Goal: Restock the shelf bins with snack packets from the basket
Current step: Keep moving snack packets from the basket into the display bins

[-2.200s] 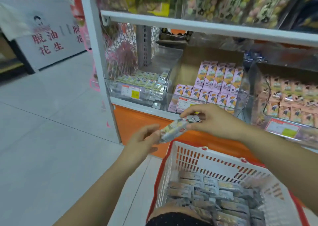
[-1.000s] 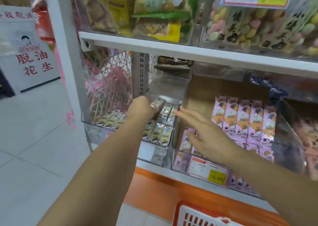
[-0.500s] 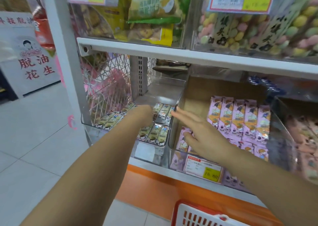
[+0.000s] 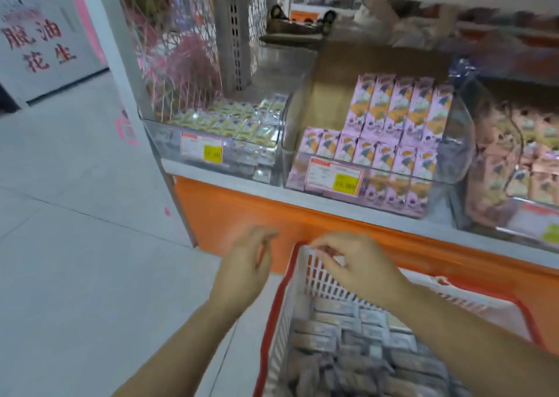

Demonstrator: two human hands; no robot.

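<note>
Well above and to the left of the left hand (image 4: 245, 265), a white sign (image 4: 36, 42) with red characters is seen beyond the pale tiled floor (image 4: 75, 245). Straight above that hand, on the shelf, a clear bin (image 4: 169, 136) is stocked with yellow-green packets (image 4: 230, 118) and fronted by a price tag (image 4: 201, 148). The left hand itself is held in the air over the floor, just beside the corner of the basket (image 4: 276, 315) and in front of the orange base panel (image 4: 230, 209). Its fingers are loosely curled and nothing is seen between them, though the fingertips are blurred.

The right hand (image 4: 360, 268) is held near the left one, apart from it, over the far left corner of the basket. Its fingers are curled down at the rim. Whether anything is pinched there cannot be told, as blur hides it. Below and behind this hand, the bottom of the basket is covered by silvery snack packets (image 4: 348, 345) laid flat in rows.

Above the right hand, a 2nd clear bin (image 4: 453, 142) is filled with pink packets (image 4: 399, 115) stood upright in 2 tiers, with a tag (image 4: 334, 176) on its front. Further to the right of that hand and above it, a 3rd bin (image 4: 514, 215) of peach-coloured packets (image 4: 529, 154) is partly cut off by the frame edge.
</note>
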